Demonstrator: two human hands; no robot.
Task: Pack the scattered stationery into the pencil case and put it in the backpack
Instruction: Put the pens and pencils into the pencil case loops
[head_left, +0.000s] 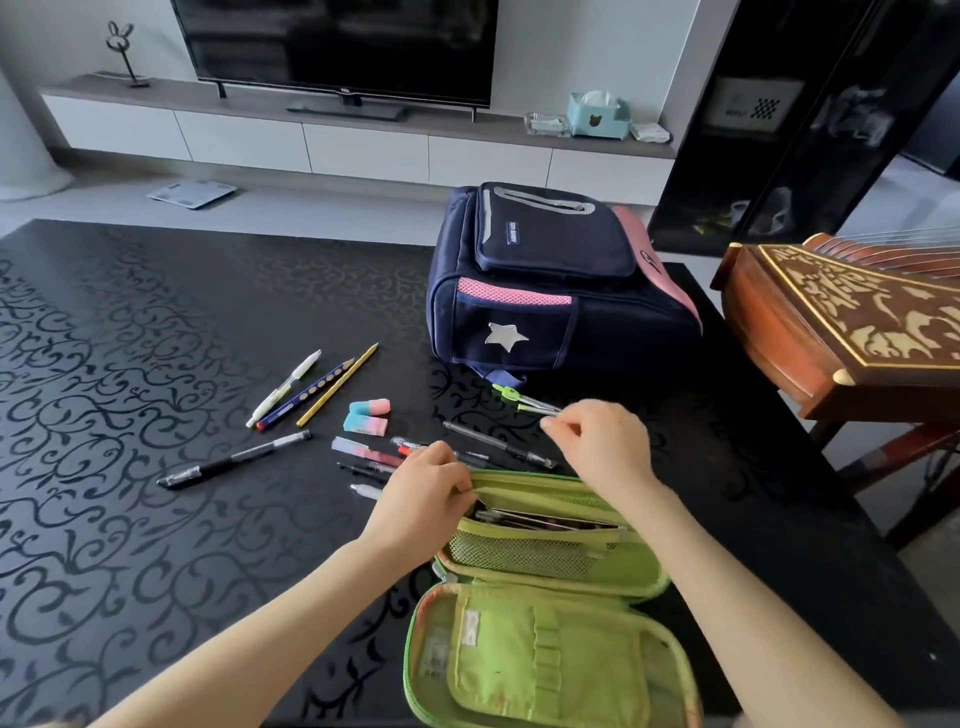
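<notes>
A green pencil case (550, 644) lies open at the table's near edge, with pens in its upper half. My left hand (423, 491) grips the case's upper left rim. My right hand (605, 441) pinches the leg tips of a green-topped compass (522, 399) just beyond the case. A navy and pink backpack (550, 291) lies zipped behind it. Scattered to the left are a black pen (234, 460), a white pen (284, 385), a blue pencil (306, 396), a yellow pencil (337, 384), two pink-blue erasers (366, 415), red pens (363, 450) and a dark gel pen (498, 444).
The black patterned table (130, 395) stretches left. A carved wooden zither (841, 322) on a stand sits close at the right, beside the backpack. Beyond the table are a TV console (311, 135) and a dark cabinet (789, 119).
</notes>
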